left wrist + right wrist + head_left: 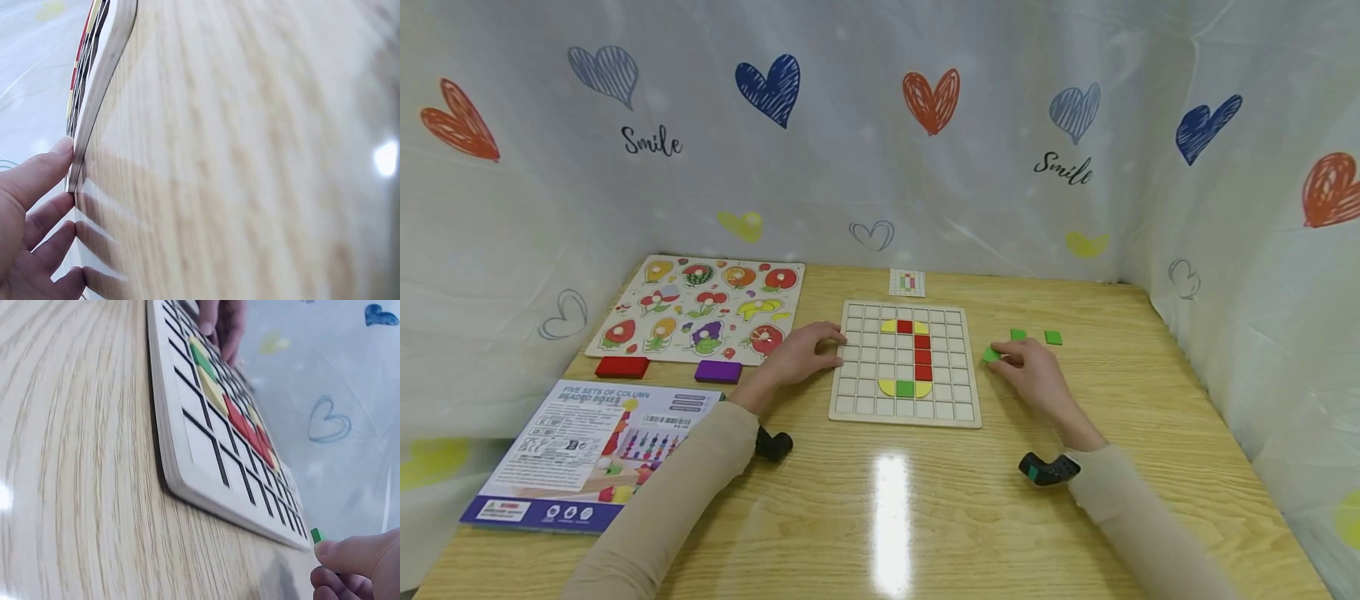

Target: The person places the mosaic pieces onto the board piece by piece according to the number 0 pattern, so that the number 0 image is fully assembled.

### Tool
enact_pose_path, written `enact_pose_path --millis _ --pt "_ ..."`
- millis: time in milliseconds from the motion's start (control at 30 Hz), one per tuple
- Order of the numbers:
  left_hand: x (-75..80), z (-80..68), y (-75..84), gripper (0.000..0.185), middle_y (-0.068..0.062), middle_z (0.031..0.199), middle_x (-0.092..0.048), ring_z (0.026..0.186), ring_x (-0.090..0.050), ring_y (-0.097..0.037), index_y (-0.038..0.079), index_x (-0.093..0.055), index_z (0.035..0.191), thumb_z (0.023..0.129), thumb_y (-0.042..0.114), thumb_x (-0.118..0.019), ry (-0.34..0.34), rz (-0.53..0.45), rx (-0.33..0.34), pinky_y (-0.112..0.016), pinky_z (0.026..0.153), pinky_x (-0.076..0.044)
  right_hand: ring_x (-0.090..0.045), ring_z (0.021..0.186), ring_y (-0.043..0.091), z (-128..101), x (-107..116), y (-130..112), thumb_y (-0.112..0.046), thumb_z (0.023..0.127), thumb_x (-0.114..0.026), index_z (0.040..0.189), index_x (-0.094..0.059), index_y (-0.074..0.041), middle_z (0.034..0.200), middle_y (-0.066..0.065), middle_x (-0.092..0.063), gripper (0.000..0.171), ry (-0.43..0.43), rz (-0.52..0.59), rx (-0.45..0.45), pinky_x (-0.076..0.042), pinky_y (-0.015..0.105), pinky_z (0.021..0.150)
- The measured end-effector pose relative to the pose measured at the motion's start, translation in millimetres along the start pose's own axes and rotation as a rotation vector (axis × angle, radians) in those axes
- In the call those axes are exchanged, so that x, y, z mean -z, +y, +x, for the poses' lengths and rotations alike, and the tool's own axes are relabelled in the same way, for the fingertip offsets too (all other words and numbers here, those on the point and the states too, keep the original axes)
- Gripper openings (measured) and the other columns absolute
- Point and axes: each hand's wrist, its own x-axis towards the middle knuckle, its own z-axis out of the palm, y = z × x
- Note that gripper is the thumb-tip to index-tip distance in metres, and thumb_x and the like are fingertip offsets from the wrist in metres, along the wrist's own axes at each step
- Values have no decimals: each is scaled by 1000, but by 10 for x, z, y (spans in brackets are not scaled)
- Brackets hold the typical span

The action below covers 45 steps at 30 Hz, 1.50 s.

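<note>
A wooden grid board [906, 408] lies in the middle of the table, with red, yellow and green tiles set in its centre columns. My left hand [827, 346] rests with relaxed fingers [37, 181] against the board's left edge [103, 81]. Just off the board's right edge, my right hand [1000, 354] pinches a small green tile [991, 354] at table level. In the right wrist view that green tile [317, 535] shows at my fingertips [356, 556] close to the board [200, 456]. Two more green tiles [1018, 334] [1053, 337] lie loose on the table behind the right hand.
A small pattern card [907, 282] lies behind the board. At the left are a flower peg puzzle [700, 308], a red block [622, 367], a purple block [718, 372] and a printed toy box [595, 450]. A heart-print curtain surrounds the wooden table [887, 500].
</note>
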Motion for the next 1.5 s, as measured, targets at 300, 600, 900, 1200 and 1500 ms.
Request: enact_pose_path --millis 300,600,900,1200,1500 --pt "-3 4 -6 33 -16 146 -46 141 -33 -35 6 -65 123 92 18 -69 3 4 -6 -49 117 -25 -59 98 27 204 -297 -409 -13 92 -69 126 -66 -2 112 17 -59 36 -69 36 39 -52 42 84" --pt "-2 8 -9 34 -17 147 -45 141 -32 -35 7 -64 124 93 19 -69 -3 6 -6 -49 117 -24 -55 92 23 506 -608 -670 -11 93 -66 124 -67 -2 107 12 -63 32 -141 -10 148 -48 35 78" --pt "-4 17 -11 33 -16 147 -45 142 -32 -34 7 -65 123 93 20 -69 -5 14 4 -48 117 -24 -56 94 23 741 -790 -859 -9 93 -66 119 -69 -1 109 13 -64 27 -153 -43 221 -50 36 81" --pt "-5 14 -20 33 -17 146 -46 141 -33 -35 6 -65 123 93 19 -69 3 8 -20 -49 116 -24 -57 93 22 821 -882 -908 -8 91 -68 116 -70 0 107 13 -62 26 -182 -72 240 -50 34 78" --pt "-1 10 -5 34 -16 146 -46 141 -33 -34 7 -64 123 93 19 -69 -7 17 -8 -48 117 -25 -57 87 20 818 -901 -908 -9 93 -66 114 -72 -1 105 12 -64 23 -164 -67 248 -50 33 74"
